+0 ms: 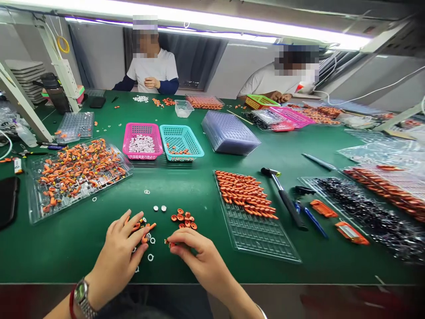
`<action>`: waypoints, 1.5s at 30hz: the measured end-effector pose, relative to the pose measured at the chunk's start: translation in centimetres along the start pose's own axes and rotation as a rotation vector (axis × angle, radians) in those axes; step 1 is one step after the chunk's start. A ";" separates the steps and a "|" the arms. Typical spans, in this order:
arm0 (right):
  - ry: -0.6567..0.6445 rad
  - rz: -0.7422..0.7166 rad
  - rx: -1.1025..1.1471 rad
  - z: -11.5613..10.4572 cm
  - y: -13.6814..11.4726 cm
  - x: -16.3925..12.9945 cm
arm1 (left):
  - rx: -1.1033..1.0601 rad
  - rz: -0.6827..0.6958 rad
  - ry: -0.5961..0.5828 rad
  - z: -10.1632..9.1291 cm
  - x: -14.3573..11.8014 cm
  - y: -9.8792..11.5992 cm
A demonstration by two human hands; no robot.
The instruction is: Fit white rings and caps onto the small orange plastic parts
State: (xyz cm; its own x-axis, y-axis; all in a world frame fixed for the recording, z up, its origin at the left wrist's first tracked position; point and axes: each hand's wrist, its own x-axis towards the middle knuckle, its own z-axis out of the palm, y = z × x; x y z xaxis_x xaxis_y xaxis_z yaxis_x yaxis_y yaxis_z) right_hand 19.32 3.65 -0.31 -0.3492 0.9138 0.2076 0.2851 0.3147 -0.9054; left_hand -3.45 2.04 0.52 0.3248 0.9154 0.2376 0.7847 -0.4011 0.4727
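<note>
Silver wristwatch (pixel 81 293), red band (pixel 71 303)

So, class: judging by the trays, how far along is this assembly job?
Done: orange pieces fill about half the clear tray. In hand: the right hand pinches a small orange part, and the left hand rests on loose parts. Left: the piled tray and the orange caps.

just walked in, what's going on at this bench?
A person at a green table is handling small orange parts by hand. The left hand rests on a few orange pieces and white rings; the right hand pinches one small orange part. A pile of orange caps lies just ahead, and a clear tray is partly filled with orange parts. Two other people sit across the table.
</note>
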 end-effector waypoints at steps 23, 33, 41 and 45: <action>0.112 0.057 0.477 3.2 -2.1 -3.4 | -0.916 -0.466 -0.002 0.5 -2.0 5.3; 0.120 0.016 0.360 4.0 -1.8 -3.1 | -0.558 -0.174 0.300 0.8 -3.0 4.8; 0.188 -0.130 -0.028 4.3 -2.5 -3.1 | -0.369 -0.019 0.328 1.1 -3.5 4.9; 0.191 -0.119 -0.026 4.2 -2.7 -3.1 | -0.437 -0.144 0.339 1.4 -3.9 5.0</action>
State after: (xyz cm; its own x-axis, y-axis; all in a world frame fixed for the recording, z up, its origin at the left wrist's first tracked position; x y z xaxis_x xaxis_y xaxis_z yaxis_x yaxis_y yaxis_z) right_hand 15.90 -1.06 -0.05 -0.2067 0.9010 0.3813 0.2754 0.4276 -0.8610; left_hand -0.04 -3.53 0.76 -0.0137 0.9291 0.3696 0.4937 -0.3151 0.8105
